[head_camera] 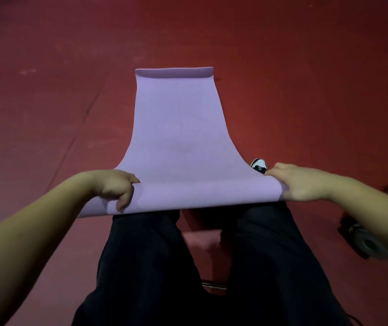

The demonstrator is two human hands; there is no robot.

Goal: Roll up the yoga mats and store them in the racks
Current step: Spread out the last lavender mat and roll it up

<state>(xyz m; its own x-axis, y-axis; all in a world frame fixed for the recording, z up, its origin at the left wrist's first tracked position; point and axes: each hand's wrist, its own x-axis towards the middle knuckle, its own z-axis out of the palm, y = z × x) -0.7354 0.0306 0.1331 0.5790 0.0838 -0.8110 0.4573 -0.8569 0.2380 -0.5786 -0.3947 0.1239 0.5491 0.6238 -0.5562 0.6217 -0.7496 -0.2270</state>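
Yoga mat [176, 128] lengthwise away, near end gripped, both hands

No legible text, label, brand, number or sign appears in the head view. The purple yoga mat [174, 128] presents a plain, unprinted surface. The red floor [306, 78] carries only scuffs and seams. The shoe [259, 165] near the mat's right edge shows black-and-white patterning, possibly a marking, but too small to read.
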